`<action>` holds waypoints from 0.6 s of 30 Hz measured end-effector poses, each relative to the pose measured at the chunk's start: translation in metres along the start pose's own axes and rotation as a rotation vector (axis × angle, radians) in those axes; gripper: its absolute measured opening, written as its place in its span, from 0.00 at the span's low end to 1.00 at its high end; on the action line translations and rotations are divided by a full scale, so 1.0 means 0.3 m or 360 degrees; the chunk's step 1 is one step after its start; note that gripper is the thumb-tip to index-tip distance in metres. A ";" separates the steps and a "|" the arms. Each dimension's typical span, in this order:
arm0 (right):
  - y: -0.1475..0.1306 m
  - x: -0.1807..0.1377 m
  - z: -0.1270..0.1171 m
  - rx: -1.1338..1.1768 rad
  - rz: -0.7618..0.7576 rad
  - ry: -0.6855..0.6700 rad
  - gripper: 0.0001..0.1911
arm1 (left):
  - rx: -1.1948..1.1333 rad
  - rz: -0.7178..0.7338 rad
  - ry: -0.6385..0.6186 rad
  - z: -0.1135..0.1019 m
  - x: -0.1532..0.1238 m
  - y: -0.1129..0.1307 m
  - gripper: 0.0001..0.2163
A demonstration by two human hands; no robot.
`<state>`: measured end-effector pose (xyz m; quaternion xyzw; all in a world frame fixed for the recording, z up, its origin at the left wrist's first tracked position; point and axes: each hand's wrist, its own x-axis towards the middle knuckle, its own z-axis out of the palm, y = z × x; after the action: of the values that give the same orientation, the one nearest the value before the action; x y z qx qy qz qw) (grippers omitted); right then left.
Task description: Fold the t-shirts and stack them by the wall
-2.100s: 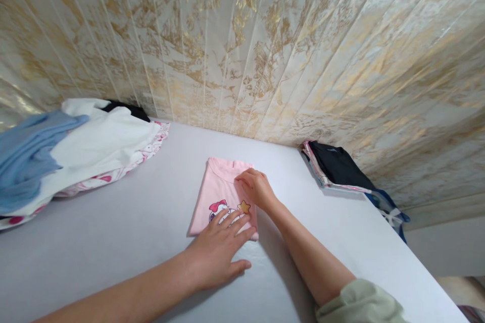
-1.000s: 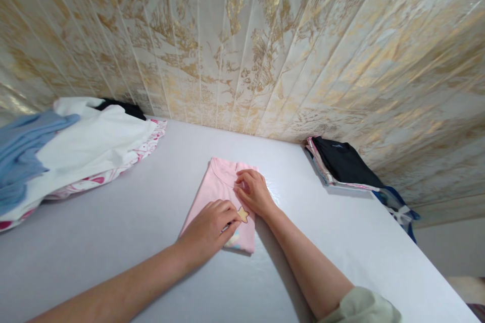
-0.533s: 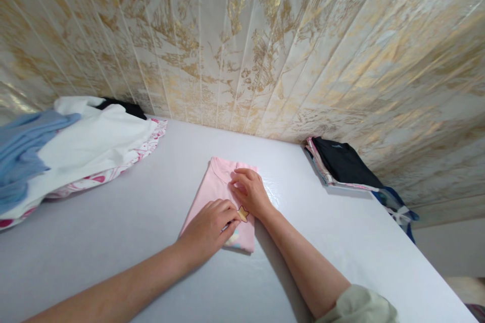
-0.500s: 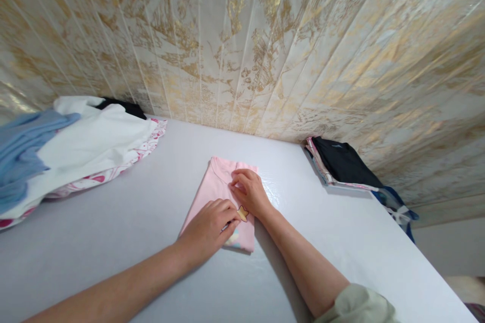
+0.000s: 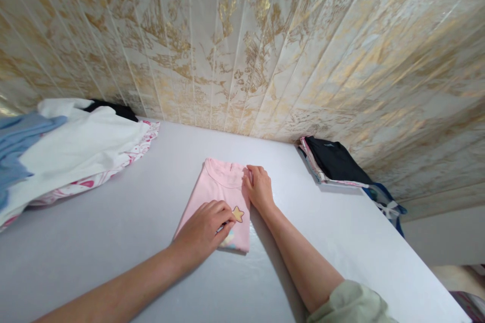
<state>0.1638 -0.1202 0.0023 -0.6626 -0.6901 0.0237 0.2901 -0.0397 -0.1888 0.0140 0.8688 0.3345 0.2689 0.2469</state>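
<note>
1. The pink shirt [image 5: 217, 181] lies folded flat on the white table [image 5: 132, 267], near the middle of the view, with its round collar pointing to twelve o'clock.
2. A yellow star print [image 5: 238, 213] shows at about four o'clock on the shirt, just beside the left fingertips.
3. The left hand [image 5: 204, 227] rests over the shirt's seven o'clock side, fingers bent and thumb close to the forefinger, the gap narrow; whether cloth is pinched there I cannot tell.
4. The right hand [image 5: 260, 186] touches the shirt's two o'clock edge beside the collar, fingers curled; I cannot tell whether they grip the fabric.
5. At four o'clock, a pale green sleeve [image 5: 350, 303] sits around the right arm.
6. Well apart, at ten o'clock, a white garment [image 5: 87, 136] lies loosely over pink-patterned cloth [image 5: 100, 176], with blue cloth [image 5: 26, 136] on top and black cloth [image 5: 113, 109] behind.
7. At two o'clock stands a folded stack [image 5: 337, 161], black on top.
8. Dark blue fabric [image 5: 394, 212] hangs at three o'clock, over the table edge.
9. At twelve o'clock rises a gold-and-white patterned wall [image 5: 227, 60].
</note>
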 end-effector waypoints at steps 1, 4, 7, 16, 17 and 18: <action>0.006 0.002 0.001 -0.0006 0.0006 0.0001 0.15 | -0.0001 0.0000 -0.0003 0.000 0.000 0.000 0.08; 0.017 0.006 0.000 -0.0006 0.0002 0.0002 0.15 | -0.0006 -0.0010 -0.0022 0.000 0.000 0.002 0.07; 0.020 0.010 -0.004 0.0012 0.0011 0.0014 0.13 | -0.0004 -0.0029 -0.0036 -0.001 0.000 0.004 0.07; 0.029 0.037 0.006 -0.0017 0.0042 0.0081 0.07 | 0.0008 -0.0009 -0.0028 0.000 0.000 0.007 0.04; 0.031 0.039 0.006 -0.0028 0.0061 0.0063 0.08 | 0.0012 -0.0013 -0.0026 0.000 0.000 0.009 0.04; 0.031 0.040 0.005 -0.0040 0.0081 0.0047 0.08 | 0.0016 -0.0020 -0.0027 0.000 0.000 0.010 0.04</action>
<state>0.1721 -0.1073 0.0017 -0.6836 -0.6690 0.0128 0.2913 -0.0385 -0.1908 0.0158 0.8701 0.3392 0.2584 0.2469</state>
